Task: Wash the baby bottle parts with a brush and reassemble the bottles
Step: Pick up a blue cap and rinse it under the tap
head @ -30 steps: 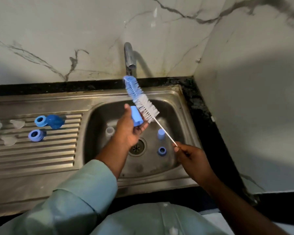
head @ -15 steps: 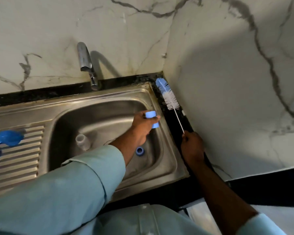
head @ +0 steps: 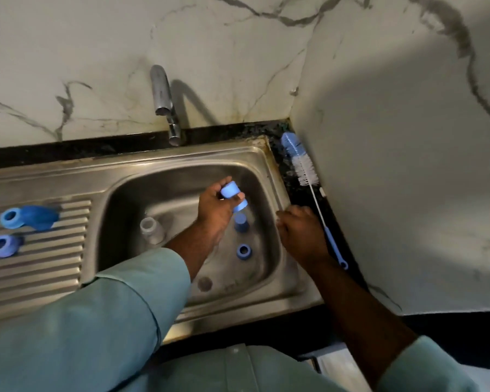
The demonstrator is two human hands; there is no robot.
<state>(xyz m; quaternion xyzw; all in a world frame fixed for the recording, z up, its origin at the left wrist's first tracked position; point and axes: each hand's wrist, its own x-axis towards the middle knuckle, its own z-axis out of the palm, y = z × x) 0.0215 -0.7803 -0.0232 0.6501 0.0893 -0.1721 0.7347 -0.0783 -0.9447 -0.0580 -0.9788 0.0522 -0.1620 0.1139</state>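
Observation:
My left hand (head: 213,208) grips a light blue bottle cap (head: 229,191) above the sink basin (head: 269,193). The bottle brush (head: 301,165), with blue and white bristles and a thin blue handle, lies on the black counter strip against the right wall. Over the sink's right rim my right hand (head: 299,233) is beside the brush handle, fingers loosely curled with nothing in them. A clear bottle (head: 152,230), a second blue cap (head: 241,224) and a blue ring (head: 244,251) lie in the basin.
The tap (head: 161,94) stands behind the basin, with no water seen running. On the ribbed drainboard (head: 40,267) at the left lie a blue ring with a dark blue piece (head: 37,217) and another blue ring (head: 0,246). Marble walls close off the back and right.
My right hand carried the brush from over the basin to the right counter strip and let go of it. The left hand kept the blue cap over the basin.

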